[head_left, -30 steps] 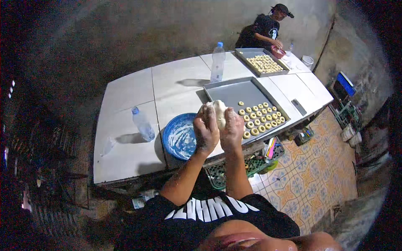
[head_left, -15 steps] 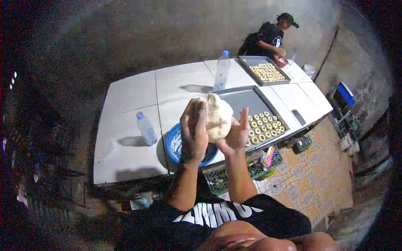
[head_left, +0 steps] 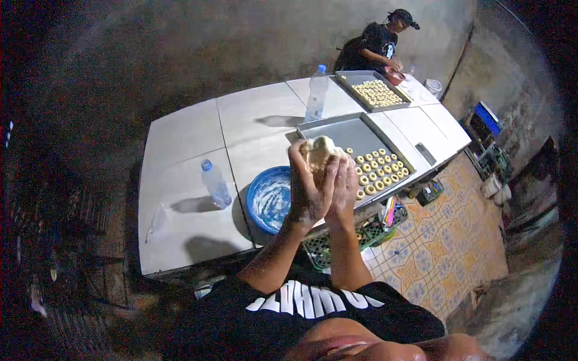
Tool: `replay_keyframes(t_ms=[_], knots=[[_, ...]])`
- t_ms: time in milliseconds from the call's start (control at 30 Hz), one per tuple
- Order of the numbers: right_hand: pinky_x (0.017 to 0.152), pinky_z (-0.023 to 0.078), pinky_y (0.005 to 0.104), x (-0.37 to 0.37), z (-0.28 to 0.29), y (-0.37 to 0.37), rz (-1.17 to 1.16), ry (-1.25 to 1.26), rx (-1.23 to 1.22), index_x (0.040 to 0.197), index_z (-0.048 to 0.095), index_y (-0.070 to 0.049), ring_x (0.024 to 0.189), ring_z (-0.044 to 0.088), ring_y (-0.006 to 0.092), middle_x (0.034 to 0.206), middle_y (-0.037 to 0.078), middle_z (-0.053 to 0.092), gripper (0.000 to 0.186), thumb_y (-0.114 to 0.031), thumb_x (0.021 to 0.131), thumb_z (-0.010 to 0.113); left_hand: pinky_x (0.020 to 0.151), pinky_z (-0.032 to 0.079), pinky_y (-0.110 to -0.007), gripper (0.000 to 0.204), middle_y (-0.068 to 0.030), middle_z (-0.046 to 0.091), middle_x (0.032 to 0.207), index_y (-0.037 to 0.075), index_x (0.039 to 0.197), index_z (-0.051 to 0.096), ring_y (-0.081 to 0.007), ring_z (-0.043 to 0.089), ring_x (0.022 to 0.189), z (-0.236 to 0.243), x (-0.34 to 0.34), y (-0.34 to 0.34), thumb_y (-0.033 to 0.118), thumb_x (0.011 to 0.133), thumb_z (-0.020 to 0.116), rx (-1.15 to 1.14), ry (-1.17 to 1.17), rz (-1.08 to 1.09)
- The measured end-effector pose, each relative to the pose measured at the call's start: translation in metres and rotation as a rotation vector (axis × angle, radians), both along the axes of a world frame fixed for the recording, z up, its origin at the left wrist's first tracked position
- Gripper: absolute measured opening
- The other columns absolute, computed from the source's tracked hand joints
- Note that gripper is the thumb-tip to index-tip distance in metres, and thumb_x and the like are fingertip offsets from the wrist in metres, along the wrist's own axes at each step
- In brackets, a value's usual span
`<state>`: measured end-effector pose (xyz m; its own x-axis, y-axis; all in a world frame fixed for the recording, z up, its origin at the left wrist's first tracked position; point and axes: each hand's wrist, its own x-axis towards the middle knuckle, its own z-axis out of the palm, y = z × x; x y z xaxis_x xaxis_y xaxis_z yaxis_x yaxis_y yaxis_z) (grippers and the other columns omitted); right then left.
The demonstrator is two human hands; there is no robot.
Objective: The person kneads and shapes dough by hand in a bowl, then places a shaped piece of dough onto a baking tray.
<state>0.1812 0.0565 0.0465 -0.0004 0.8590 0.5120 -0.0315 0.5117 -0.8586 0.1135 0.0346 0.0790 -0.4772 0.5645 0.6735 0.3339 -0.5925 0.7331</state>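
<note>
A lump of pale dough (head_left: 321, 149) is pressed between my two hands above the near side of the table. My left hand (head_left: 308, 183) has its fingers curled round it, and my right hand (head_left: 342, 192) is closed against its right side, partly behind the left. A blue basin (head_left: 264, 198) smeared with white sits just left of my hands. Behind and right of them lies a grey metal tray (head_left: 346, 126) holding rows of small dough rings (head_left: 377, 170).
On the tiled table (head_left: 186, 132) stand two plastic bottles (head_left: 215, 186) (head_left: 316, 96). At the far end, a person in black (head_left: 376, 45) reaches into a red bowl (head_left: 394, 75) beside another filled tray (head_left: 374, 91). A green crate (head_left: 319, 253) lies below the near edge; patterned floor (head_left: 439, 240) shows at right.
Half a second ago my hands were spread around a wider-looking lump; now they are pressed closer together on it, more like one second ago, and slightly right of that position.
</note>
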Motion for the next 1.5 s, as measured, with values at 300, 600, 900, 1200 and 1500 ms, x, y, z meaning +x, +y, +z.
replay_keyframes(t_ms=[300, 600, 900, 1200, 1500], knots=[[0.058, 0.04, 0.0377, -0.017, 0.021, -0.007, 0.004, -0.121, 0.054, 0.087, 0.058, -0.001, 0.066, 0.049, 0.0129, 0.07, 0.01, 0.053, 0.04, -0.035, 0.102, 0.043, 0.072, 0.052, -0.037, 0.029, -0.0186, 0.068, 0.089, -0.006, 0.108, 0.06, -0.0235, 0.068, 0.084, 0.007, -0.048, -0.026, 0.019, 0.095, 0.06, -0.119, -0.105, -0.174], [0.09, 0.053, 0.0397, -0.045, 0.082, -0.047, 0.554, 0.703, -0.704, 0.127, 0.053, 0.002, 0.102, 0.066, 0.0276, 0.118, 0.017, 0.064, 0.059, -0.048, 0.099, 0.046, 0.083, 0.051, -0.032, 0.043, -0.007, 0.067, 0.103, -0.002, 0.115, 0.061, -0.0159, 0.064, 0.087, 0.05, -0.072, -0.049, 0.037, 0.1, 0.05, -0.254, -0.767, -0.534], [0.091, 0.054, 0.0422, -0.048, 0.047, -0.074, 0.972, 1.079, -0.497, 0.127, 0.053, 0.003, 0.104, 0.065, 0.0313, 0.118, 0.019, 0.063, 0.054, -0.044, 0.101, 0.044, 0.078, 0.057, -0.037, 0.044, -0.0053, 0.068, 0.105, 0.011, 0.117, 0.06, -0.0198, 0.069, 0.087, 0.041, -0.092, -0.075, 0.049, 0.095, 0.055, -0.39, -1.165, -1.038], [0.091, 0.054, 0.0481, -0.049, 0.027, -0.088, 0.821, 1.11, -0.549, 0.12, 0.057, 0.003, 0.102, 0.066, 0.0341, 0.115, 0.021, 0.065, 0.052, -0.043, 0.101, 0.042, 0.081, 0.057, -0.041, 0.043, -0.0062, 0.07, 0.104, 0.011, 0.113, 0.063, -0.0224, 0.069, 0.088, 0.007, -0.1, -0.086, 0.048, 0.099, 0.046, -0.394, -1.275, -1.188], [0.086, 0.056, 0.0459, -0.074, 0.036, -0.081, 0.807, 1.06, -0.633, 0.121, 0.057, 0.001, 0.102, 0.066, 0.0322, 0.117, 0.018, 0.065, 0.05, -0.043, 0.101, 0.045, 0.087, 0.056, -0.043, 0.041, -0.0095, 0.069, 0.107, 0.007, 0.12, 0.059, -0.0229, 0.069, 0.094, 0.018, -0.13, -0.087, 0.04, 0.102, 0.042, -0.228, -1.332, -1.233]])
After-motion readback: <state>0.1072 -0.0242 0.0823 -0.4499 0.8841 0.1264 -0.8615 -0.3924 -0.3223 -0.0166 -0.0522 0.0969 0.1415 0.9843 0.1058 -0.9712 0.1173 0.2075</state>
